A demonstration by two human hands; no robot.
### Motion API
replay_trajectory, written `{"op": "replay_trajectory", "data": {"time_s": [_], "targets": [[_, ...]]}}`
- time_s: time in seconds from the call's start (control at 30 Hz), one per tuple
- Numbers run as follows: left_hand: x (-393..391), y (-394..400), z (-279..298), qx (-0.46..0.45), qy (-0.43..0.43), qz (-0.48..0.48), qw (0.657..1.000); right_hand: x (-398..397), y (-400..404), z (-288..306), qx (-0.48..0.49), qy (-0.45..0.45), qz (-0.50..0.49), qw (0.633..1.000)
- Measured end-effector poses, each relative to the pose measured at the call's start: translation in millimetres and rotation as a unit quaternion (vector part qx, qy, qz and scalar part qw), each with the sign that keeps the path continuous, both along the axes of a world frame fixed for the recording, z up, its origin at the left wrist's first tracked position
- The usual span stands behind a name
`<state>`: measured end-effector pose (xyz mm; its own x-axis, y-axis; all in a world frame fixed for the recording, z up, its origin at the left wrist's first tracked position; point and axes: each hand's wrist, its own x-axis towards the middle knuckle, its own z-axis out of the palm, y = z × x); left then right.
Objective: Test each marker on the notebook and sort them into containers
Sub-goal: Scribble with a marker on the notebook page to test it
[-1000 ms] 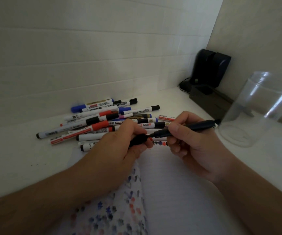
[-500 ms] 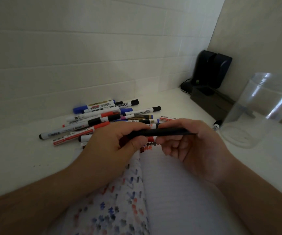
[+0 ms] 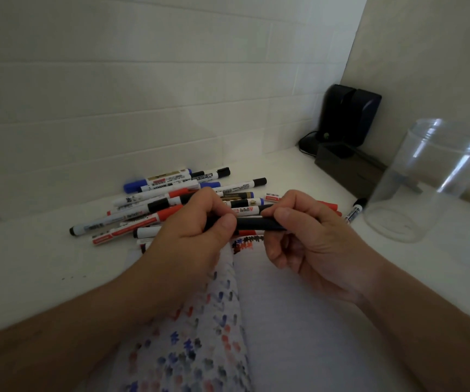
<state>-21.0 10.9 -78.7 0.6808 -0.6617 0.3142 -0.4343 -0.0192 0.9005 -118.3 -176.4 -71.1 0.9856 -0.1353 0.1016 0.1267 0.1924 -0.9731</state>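
1. Both hands meet over the open notebook [image 3: 298,321], holding one black marker [image 3: 259,223] level between them, just above the top of the pages.
2. The left hand [image 3: 191,239] has its fingers curled over the marker's left end, thumb pressed against the barrel.
3. The right hand [image 3: 313,239] pinches the right part of the barrel, thumb on top and fingers curled beneath; that end is hidden inside the hand.
4. I cannot tell whether the cap is on.
5. The notebook's left page is covered with red, blue and black test marks; the right page is bare but for a few scribbles at its top edge.
6. Behind the hands a pile of markers [image 3: 171,199] lies on the white table [image 3: 30,264], near the tiled wall.
7. A clear container [image 3: 437,179] stands on the right, well apart from the hands, with a single marker [image 3: 356,210] lying just beside its base.
8. A dark box [image 3: 347,168] sits in the corner.
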Motion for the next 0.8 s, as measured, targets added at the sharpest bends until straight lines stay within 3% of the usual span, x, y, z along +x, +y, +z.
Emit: {"op": "replay_trajectory", "data": {"time_s": [0.17, 0.27, 0.43, 0.5, 0.6, 0.67, 0.73, 0.8], "targets": [[6, -2, 2, 0.03, 0.001, -0.014, 0.999, -2, 7, 5, -0.021, -0.01, -0.018, 1.0], [8, 5, 6, 0.071, -0.022, -0.021, 0.997, -4, 9, 9, -0.132, -0.006, -0.036, 0.991], [-7, 15, 21, 0.114, -0.16, 0.035, 0.98, -19, 0, 34, -0.375, -0.011, -0.154, 0.914], [-23, 14, 33, 0.138, -0.174, 0.011, 0.975, -46, -4, 49, -0.426, -0.012, -0.171, 0.888], [-73, -3, 50, 0.117, -0.117, -0.073, 0.984, -122, -10, 59, -0.361, -0.04, -0.205, 0.909], [-122, -24, 54, 0.071, -0.032, -0.146, 0.986, -193, -12, 53, -0.258, -0.068, -0.236, 0.934], [-182, -48, 48, 0.055, 0.076, -0.237, 0.967, -270, -13, 35, -0.118, -0.075, -0.279, 0.95], [-249, -72, 31, 0.072, 0.234, -0.305, 0.92, -344, -10, 8, -0.001, -0.04, -0.345, 0.938]]}}
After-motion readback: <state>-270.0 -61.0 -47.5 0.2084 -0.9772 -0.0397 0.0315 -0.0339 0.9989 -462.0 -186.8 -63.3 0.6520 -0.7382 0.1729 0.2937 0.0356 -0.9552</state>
